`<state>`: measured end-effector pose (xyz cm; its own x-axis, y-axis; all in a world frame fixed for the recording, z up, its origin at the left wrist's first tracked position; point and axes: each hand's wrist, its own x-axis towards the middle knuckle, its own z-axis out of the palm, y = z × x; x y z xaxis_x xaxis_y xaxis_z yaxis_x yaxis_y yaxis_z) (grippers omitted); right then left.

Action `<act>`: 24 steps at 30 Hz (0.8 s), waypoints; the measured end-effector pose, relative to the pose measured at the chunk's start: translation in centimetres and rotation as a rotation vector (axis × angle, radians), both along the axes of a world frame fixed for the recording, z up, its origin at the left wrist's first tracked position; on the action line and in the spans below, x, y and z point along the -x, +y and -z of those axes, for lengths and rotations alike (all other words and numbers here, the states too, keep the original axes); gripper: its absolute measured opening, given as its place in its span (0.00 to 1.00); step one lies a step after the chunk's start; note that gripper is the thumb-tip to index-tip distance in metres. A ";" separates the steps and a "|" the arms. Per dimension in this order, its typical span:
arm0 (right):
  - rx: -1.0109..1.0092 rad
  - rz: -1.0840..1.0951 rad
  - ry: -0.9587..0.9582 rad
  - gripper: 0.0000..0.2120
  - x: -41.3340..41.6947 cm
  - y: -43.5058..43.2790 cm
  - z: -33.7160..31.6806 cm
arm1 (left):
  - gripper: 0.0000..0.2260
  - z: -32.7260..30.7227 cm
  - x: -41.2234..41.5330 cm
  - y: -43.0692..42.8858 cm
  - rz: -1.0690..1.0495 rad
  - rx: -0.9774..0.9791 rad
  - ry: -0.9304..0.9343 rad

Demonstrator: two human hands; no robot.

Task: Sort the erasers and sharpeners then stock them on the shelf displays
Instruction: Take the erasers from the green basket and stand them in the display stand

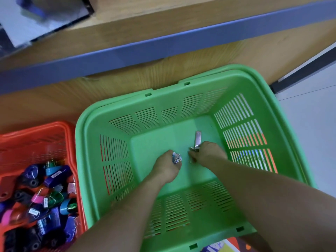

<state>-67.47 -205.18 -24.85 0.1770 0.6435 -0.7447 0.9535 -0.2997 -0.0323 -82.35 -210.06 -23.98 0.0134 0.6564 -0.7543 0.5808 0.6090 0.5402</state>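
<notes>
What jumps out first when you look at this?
The big green basket in the middle, with both arms reaching down into it. Near its floor the left hand grips small blue-and-white pieces, and the right hand holds a grey strip. To the left, a red basket holds a heap of colourful sharpeners.

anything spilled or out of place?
Nothing stands out. Sharpeners lie inside the red basket, none spilled. The green basket sits upright, with left hand and right hand each gripping small items near its floor.
</notes>
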 end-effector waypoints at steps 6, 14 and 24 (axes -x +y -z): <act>-0.065 0.252 0.107 0.12 0.8 -0.4 0.7 | 0.12 1.2 -1.9 1.7 -0.148 -0.088 0.095; 0.106 0.463 0.358 0.15 -2.5 0.1 -1.4 | 0.19 2.8 -4.6 5.5 0.085 -0.354 0.216; 0.097 1.124 0.710 0.02 -1.7 0.8 -4.0 | 0.04 0.9 -4.2 6.2 -0.129 -0.099 0.087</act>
<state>-65.78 -204.40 -20.90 0.1300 0.3442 -0.9299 -0.0265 -0.9363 -0.3503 -78.19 -203.82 -24.86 -0.1378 0.7196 -0.6806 0.5483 0.6277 0.5527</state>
